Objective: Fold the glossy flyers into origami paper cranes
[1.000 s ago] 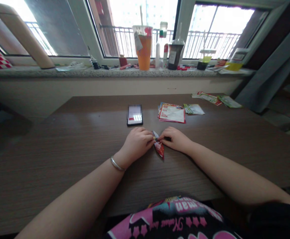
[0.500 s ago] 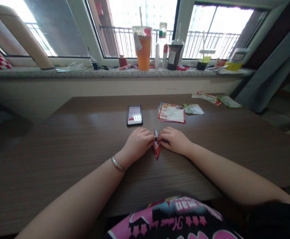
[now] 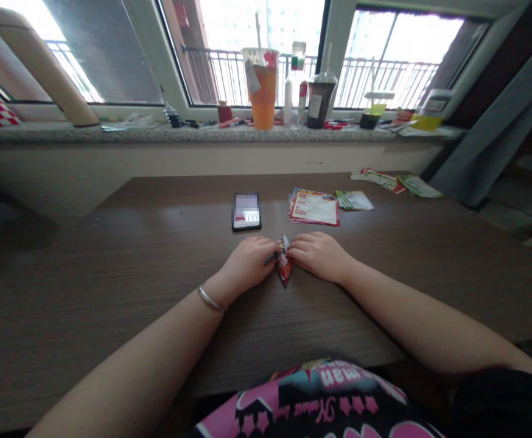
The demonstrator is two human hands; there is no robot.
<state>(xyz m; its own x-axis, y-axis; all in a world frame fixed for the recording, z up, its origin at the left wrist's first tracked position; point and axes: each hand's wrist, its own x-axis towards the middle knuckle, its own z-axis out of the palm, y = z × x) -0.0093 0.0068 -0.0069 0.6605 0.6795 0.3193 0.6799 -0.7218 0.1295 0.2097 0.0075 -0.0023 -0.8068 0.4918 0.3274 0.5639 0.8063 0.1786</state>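
Observation:
A small folded piece of red-and-white printed paper [image 3: 285,269] is held between my hands at the middle of the table, its pointed end towards me. On its left side my left hand [image 3: 255,254] is closed, fingers bent and gripping the paper's edge. My right hand [image 3: 317,252] pinches it from the right with fingertips together. Part of the paper is hidden behind the fingers. Just beyond my left hand lies a phone [image 3: 246,212] with a lit screen. A stack of red-edged printed sheets [image 3: 315,207] rests beyond my right hand.
Green-and-white printed papers [image 3: 355,200] lie right of the stack, with more leaflets [image 3: 380,180] at the table's far right. On the windowsill [image 3: 193,134] stand a tall orange drink cup [image 3: 262,91], a dark drink cup [image 3: 321,100] and several bottles.
The folded paper has moved slightly up and to the left. My left hand has shifted a little left, and its thumb now shows lower beside the paper. My right hand stays close to it.

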